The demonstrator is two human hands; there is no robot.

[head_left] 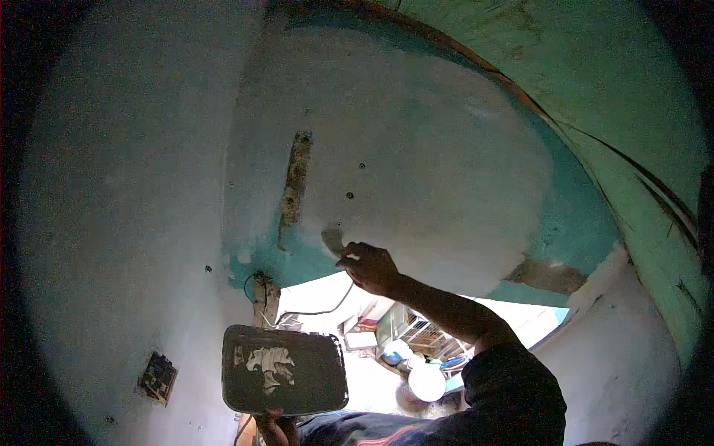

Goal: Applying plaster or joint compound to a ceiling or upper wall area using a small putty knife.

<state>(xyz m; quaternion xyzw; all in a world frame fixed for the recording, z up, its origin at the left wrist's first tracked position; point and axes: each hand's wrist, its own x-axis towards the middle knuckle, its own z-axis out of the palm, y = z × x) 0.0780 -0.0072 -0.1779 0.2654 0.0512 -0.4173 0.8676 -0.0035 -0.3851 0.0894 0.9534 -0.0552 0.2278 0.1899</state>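
My left hand [274,427] grips the lower edge of a dark rectangular board [316,379] with rounded corners, tilted up in front of me. A smear of whitish putty [271,366] lies on it. My right arm reaches up to the wall [431,149], which is teal under a wide pale coat. At the lower edge of that coat my right hand [372,269] is closed, with a small whitish bit showing at its fingers; what it holds is too dark to make out. A grey-brown patch [332,239] shows on the wall just above the fingertips.
A long bare strip [297,178] and two small dark holes mark the wall. Another bare patch [547,275] is at right. An open wall box [158,377] sits in the left wall, and a cable [320,311] hangs below. Down in bright light stand a white bucket [426,383] and a rack [420,331].
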